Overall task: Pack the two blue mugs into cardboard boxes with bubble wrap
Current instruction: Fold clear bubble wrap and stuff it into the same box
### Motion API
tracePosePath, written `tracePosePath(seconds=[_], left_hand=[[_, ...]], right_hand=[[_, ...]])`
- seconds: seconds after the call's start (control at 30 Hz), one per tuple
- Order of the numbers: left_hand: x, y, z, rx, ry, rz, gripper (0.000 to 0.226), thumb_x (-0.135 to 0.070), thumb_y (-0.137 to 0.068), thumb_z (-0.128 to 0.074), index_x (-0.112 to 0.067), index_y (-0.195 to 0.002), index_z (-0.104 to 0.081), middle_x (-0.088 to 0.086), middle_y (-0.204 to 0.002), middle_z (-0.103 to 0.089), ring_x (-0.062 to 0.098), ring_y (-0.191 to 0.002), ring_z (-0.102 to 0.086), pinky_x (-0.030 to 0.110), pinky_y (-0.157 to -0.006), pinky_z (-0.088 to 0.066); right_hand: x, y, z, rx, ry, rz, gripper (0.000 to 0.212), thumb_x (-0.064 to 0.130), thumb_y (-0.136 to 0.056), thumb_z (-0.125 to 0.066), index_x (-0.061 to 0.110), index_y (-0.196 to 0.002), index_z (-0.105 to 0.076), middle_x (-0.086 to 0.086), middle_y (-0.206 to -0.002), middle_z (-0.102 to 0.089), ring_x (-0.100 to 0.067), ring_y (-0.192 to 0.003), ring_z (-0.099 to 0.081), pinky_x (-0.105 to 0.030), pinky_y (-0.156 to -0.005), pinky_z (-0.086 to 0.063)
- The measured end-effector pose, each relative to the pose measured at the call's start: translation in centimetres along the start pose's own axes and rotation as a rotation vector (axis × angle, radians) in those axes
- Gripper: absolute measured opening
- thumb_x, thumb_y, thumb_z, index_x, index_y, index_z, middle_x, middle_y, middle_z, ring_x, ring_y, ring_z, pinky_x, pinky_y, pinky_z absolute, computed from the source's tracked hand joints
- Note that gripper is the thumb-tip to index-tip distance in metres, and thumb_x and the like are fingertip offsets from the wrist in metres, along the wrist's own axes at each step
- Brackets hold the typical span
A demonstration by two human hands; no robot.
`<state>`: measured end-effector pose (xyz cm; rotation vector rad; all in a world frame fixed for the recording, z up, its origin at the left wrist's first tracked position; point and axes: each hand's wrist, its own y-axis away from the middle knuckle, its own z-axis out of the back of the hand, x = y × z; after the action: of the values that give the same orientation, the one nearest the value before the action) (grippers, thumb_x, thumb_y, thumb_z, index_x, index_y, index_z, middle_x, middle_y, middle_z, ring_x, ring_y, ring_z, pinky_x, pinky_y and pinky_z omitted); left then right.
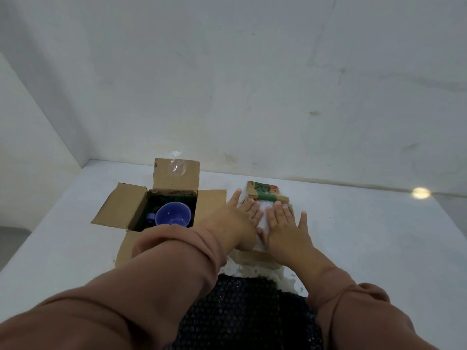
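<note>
Left hand (242,213), right hand (284,223) pressing bubble wrap (262,215) into box (267,195).

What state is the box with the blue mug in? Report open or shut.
Open. The box has its flaps spread outward, and the blue mug shows inside it.

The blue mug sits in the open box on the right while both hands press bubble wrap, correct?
No: the head view shows the blue ceramic mug in the open brown cardboard box on the left. The left hand and right hand press white bubble wrap.
</note>
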<state>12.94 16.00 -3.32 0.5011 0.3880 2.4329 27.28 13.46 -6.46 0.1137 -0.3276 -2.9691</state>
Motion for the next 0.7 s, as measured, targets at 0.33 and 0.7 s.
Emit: tracePosePath(seconds=[0.33, 0.7], left_hand=[[0.8, 0.7, -2.4, -0.185, -0.037, 0.040, 0.080, -0.063, -0.089, -0.013, -0.013, -0.150, 0.003, 0.005, -0.160, 0.005, 0.022, -0.147, 0.010, 0.058, -0.103, 0.027], [-1.4, 0.9, -1.1, -0.059, 0.007, 0.169, 0.073, -0.048, -0.091, -0.016, -0.010, -0.149, 0.006, 0.010, -0.160, 0.009, 0.029, -0.145, 0.017, 0.066, -0.103, 0.021]], right_hand=[[-1.7, 0.6, 1.1, 0.159, 0.010, 0.074, 0.068, 0.055, -0.094, -0.014, 0.021, -0.148, 0.012, -0.006, -0.157, 0.019, -0.020, -0.144, 0.018, -0.058, -0.110, 0.012], [-1.6, 0.6, 0.6, 0.116, 0.013, 0.061, 0.067, 0.057, -0.093, -0.010, 0.024, -0.148, 0.008, -0.005, -0.159, 0.014, -0.020, -0.145, 0.015, -0.061, -0.110, 0.006]])
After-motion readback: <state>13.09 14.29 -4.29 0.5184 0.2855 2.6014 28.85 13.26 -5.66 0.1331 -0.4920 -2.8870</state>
